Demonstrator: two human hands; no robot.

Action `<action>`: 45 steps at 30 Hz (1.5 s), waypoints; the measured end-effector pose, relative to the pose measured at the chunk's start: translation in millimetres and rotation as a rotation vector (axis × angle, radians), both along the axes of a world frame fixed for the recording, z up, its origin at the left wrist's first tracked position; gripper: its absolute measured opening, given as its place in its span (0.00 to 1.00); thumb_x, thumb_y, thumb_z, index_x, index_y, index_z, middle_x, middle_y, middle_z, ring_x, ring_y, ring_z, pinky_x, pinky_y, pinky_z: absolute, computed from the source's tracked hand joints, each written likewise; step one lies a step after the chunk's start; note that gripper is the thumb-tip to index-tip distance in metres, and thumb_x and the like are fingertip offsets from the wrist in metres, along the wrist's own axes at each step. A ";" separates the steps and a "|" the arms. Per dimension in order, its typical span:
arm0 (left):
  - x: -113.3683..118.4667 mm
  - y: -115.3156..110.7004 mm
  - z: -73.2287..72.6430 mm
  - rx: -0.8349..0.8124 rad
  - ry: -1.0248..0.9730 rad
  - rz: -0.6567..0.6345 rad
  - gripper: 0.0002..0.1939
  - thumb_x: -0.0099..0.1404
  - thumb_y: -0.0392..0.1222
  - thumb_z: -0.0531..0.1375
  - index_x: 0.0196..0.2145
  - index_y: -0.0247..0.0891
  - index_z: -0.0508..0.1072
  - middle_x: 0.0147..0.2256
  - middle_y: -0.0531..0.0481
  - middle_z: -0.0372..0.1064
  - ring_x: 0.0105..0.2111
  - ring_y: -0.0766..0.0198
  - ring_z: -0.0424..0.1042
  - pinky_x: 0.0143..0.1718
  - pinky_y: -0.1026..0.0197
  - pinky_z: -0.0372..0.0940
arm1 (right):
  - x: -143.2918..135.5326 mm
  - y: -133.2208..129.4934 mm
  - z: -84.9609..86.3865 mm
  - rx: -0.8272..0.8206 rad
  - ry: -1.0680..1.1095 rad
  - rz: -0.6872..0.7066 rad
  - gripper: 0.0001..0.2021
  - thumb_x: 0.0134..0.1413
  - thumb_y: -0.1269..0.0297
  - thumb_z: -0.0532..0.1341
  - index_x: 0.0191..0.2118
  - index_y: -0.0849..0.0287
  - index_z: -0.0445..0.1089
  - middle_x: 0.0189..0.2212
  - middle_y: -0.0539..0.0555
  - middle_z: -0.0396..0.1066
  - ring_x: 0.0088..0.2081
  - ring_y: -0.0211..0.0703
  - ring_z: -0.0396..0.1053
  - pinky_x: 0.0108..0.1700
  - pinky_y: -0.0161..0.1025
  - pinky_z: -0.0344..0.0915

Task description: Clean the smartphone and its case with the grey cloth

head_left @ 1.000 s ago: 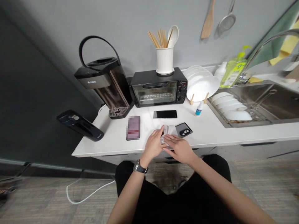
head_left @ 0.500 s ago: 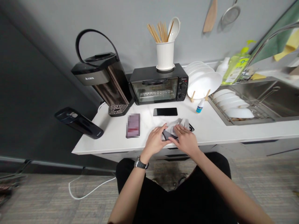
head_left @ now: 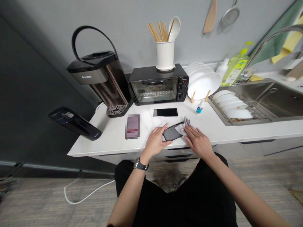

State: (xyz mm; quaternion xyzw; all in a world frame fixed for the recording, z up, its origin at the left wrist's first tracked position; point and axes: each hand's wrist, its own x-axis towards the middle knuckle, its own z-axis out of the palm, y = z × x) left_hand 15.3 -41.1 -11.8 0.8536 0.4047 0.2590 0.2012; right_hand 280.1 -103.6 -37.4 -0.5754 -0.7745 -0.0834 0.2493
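Observation:
A dark grey phone [head_left: 172, 132] lies slightly aslant on the white counter near its front edge. My left hand [head_left: 155, 138] grips its left end, thumb at the near side and fingers at the far side. My right hand [head_left: 197, 140] presses a crumpled light grey cloth [head_left: 181, 128] onto the right part of the phone, covering that end. Just beyond, a second phone [head_left: 165, 112] with a black screen lies flat. A blurred-out purple pouch-like item [head_left: 132, 126] lies left of my left hand. A small white bottle with a blue label [head_left: 200, 106] stands behind my right hand.
A toaster oven [head_left: 158, 86] carries a white holder [head_left: 165, 55] of chopsticks and a spoon. Left of it stands a water dispenser [head_left: 101, 80]; a dark flask [head_left: 75, 123] is at the counter's left end. Right are racked plates [head_left: 204, 85] and a sink [head_left: 284, 101] with bowls.
My right hand has slid right along the phone with the cloth, baring more of its dark surface. My left hand stays at the left end. The view has shifted slightly.

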 end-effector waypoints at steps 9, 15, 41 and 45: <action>-8.3 0.6 -5.1 -0.007 0.013 -0.053 0.42 0.66 0.34 0.63 0.74 0.44 0.54 0.61 0.40 0.70 0.59 0.49 0.69 0.62 0.46 0.65 | -105.3 5.8 7.8 -0.042 0.085 0.201 0.22 0.74 0.56 0.56 0.61 0.66 0.72 0.60 0.69 0.74 0.62 0.57 0.73 0.64 0.55 0.69; -7.2 -4.2 -2.9 0.003 -0.005 -0.016 0.45 0.65 0.44 0.70 0.73 0.47 0.54 0.62 0.44 0.69 0.62 0.47 0.67 0.64 0.43 0.63 | -36.9 -12.9 5.2 -0.059 0.095 0.181 0.18 0.76 0.61 0.52 0.61 0.55 0.73 0.59 0.57 0.76 0.63 0.50 0.72 0.67 0.56 0.65; -0.4 -4.6 3.2 -0.011 -0.055 0.038 0.46 0.62 0.45 0.73 0.72 0.49 0.57 0.62 0.45 0.71 0.60 0.48 0.68 0.64 0.44 0.64 | -19.8 8.5 7.9 0.013 0.049 -0.054 0.20 0.75 0.55 0.53 0.59 0.60 0.73 0.58 0.65 0.77 0.60 0.59 0.74 0.70 0.63 0.56; -2.1 -1.8 1.9 -0.011 -0.045 0.021 0.41 0.65 0.42 0.70 0.71 0.46 0.59 0.62 0.44 0.70 0.59 0.48 0.69 0.63 0.46 0.64 | -72.2 12.3 5.9 -0.006 0.113 0.070 0.20 0.75 0.55 0.54 0.60 0.62 0.72 0.59 0.64 0.76 0.63 0.59 0.71 0.68 0.61 0.60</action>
